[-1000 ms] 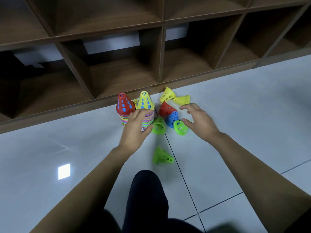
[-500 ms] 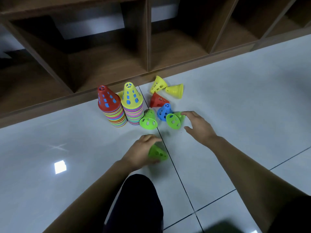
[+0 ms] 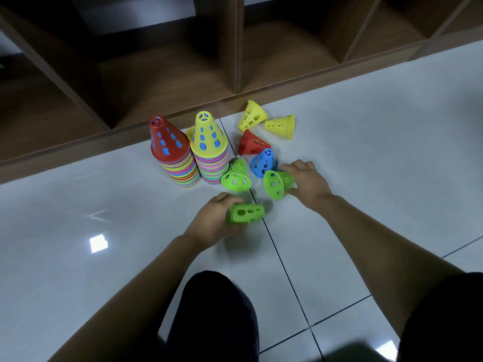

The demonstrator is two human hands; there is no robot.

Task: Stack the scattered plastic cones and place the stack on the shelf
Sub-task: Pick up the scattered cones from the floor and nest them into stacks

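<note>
Two tall stacks of cones stand on the floor by the shelf: one topped red, one topped yellow. Loose cones lie to their right: two yellow, a red, a blue and a green. My left hand grips a green cone lying on its side, just off the floor. My right hand curls its fingers round the narrow end of another green cone.
The wooden shelf with open cubbies runs along the back, its base board right behind the stacks. A white tiled floor spreads to the right and left. My dark-clothed knee is at the bottom centre.
My left hand left the yellow-topped stack, came down to the near green cone and took hold of it. My right hand moved onto the other green cone. The camera moved closer.
</note>
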